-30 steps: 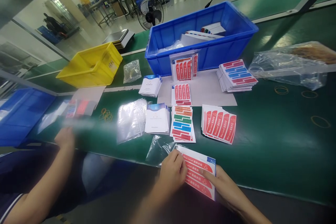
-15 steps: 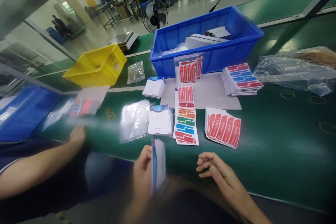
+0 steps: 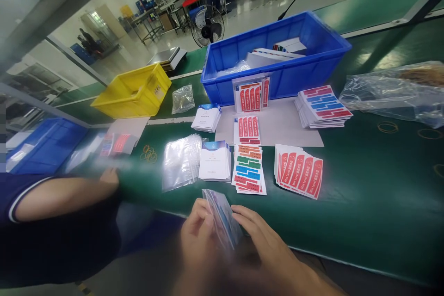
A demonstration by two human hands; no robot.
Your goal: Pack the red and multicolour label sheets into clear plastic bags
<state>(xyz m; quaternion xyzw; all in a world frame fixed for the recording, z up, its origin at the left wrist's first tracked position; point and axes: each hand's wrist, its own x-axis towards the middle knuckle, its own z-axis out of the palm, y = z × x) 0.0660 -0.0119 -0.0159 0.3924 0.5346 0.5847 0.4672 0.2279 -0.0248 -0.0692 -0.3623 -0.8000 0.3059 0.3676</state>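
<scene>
- Near edge, 6 o'clock: the left hand [image 3: 199,236] and right hand [image 3: 267,245] are together, both clamped on a blurred packet of sheets [image 3: 222,217] held on edge over the green belt [image 3: 364,203].
- Just beyond, at 12 o'clock of the packet: a multicolour label stack [image 3: 249,169], white booklets [image 3: 215,161] and clear bags [image 3: 180,161].
- At 2 o'clock: red label stack [image 3: 299,171].
- At 9 o'clock: a co-worker's hand [image 3: 109,176].
- Farthest, 12 o'clock: blue bin [image 3: 277,55].

1 head-worn camera looks forward and down, close over the green worktop [image 3: 364,203], factory floor far behind.
</scene>
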